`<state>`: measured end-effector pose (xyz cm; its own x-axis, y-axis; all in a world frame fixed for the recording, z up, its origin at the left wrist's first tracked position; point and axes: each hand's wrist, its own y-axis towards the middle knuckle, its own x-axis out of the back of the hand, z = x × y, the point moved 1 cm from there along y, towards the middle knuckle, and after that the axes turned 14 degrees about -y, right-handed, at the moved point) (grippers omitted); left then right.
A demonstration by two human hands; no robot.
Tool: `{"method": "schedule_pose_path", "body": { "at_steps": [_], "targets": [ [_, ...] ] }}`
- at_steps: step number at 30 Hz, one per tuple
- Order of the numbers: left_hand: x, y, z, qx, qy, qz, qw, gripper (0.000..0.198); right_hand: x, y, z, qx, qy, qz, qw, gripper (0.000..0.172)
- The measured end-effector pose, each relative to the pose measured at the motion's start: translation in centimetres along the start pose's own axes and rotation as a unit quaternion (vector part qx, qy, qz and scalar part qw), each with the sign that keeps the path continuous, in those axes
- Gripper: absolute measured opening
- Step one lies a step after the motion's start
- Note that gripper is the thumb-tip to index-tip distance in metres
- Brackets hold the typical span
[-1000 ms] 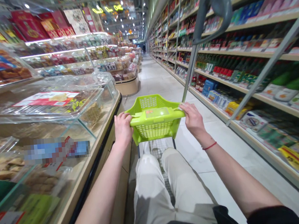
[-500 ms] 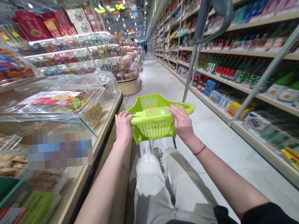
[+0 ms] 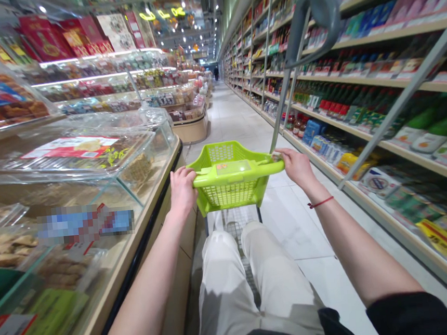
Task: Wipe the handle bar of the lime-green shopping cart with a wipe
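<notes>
A lime-green plastic basket (image 3: pixel 230 188) sits on a small trolley straight ahead of me, above my light trousers. My left hand (image 3: pixel 181 189) is closed around the left end of its green rim bar. My right hand (image 3: pixel 297 167) grips the right end of the same bar, a red string around its wrist. The basket looks empty from here. A grey handle (image 3: pixel 314 21) on metal poles rises up from the trolley's right side.
A glass-topped counter (image 3: pixel 90 163) of packaged snacks runs close along my left. Stocked shelves (image 3: pixel 376 86) line the right side. A tiled aisle (image 3: pixel 234 114) stretches ahead, with a person standing far away at its end.
My right hand slid from the middle of the basket bar back out to its right end. The left hand kept its hold.
</notes>
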<state>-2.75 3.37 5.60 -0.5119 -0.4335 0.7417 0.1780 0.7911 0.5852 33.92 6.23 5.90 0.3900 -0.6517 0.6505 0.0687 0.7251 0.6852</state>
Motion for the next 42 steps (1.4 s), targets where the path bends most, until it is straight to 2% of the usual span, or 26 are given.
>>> {"method": "schedule_pose_path", "body": {
  "at_steps": [4,7,11,14,17,20,23,26,31,35,39,42],
  "targets": [
    [-0.1,-0.1,-0.1,0.007,0.005,-0.01,1.0,0.036,-1.0,-1.4,1.8,-0.015,-0.004,-0.039,0.999,0.036],
    [-0.1,-0.2,-0.2,0.006,0.007,-0.015,1.0,0.035,-2.1,-3.8,4.9,0.034,-0.001,-0.071,0.997,0.04],
    [0.2,-0.3,-0.2,0.004,0.007,-0.012,1.0,0.035,-3.0,-5.6,8.1,0.12,0.029,-0.068,0.99,0.05],
    [0.2,-0.3,0.0,0.003,0.006,-0.006,1.0,0.037,-2.8,-5.3,7.6,0.142,0.033,-0.053,0.988,0.05],
    [0.0,-0.2,0.2,0.0,0.005,-0.008,1.0,0.037,-1.9,-4.2,5.1,0.141,0.017,-0.054,0.988,0.044],
    [-0.2,-0.2,0.2,-0.003,0.004,-0.013,1.0,0.036,-1.1,-3.1,2.1,0.105,-0.003,-0.068,0.992,0.039],
    [-0.2,-0.1,-0.2,0.001,0.005,-0.015,1.0,0.037,-1.0,-2.8,1.0,0.058,-0.019,-0.071,0.996,0.037],
    [-0.1,-0.1,-0.5,0.007,0.01,-0.016,1.0,0.038,-1.6,-3.6,2.6,0.051,-0.02,-0.079,0.995,0.04],
    [0.1,-0.2,-0.5,0.007,0.01,-0.008,1.0,0.039,-2.4,-4.1,6.8,0.126,-0.003,-0.035,0.991,0.044],
    [0.4,-0.3,-0.6,0.017,0.02,-0.004,1.0,0.037,-2.1,-2.4,7.0,0.076,-0.026,0.018,0.997,0.04],
    [0.5,-0.4,-1.3,0.032,0.043,0.0,0.999,0.037,-1.5,-1.8,6.9,0.074,-0.044,0.054,0.995,0.038],
    [0.8,-0.7,-2.4,0.041,0.049,-0.008,0.998,0.052,-1.4,-2.2,7.2,0.077,-0.051,0.051,0.994,0.038]
  ]
}}
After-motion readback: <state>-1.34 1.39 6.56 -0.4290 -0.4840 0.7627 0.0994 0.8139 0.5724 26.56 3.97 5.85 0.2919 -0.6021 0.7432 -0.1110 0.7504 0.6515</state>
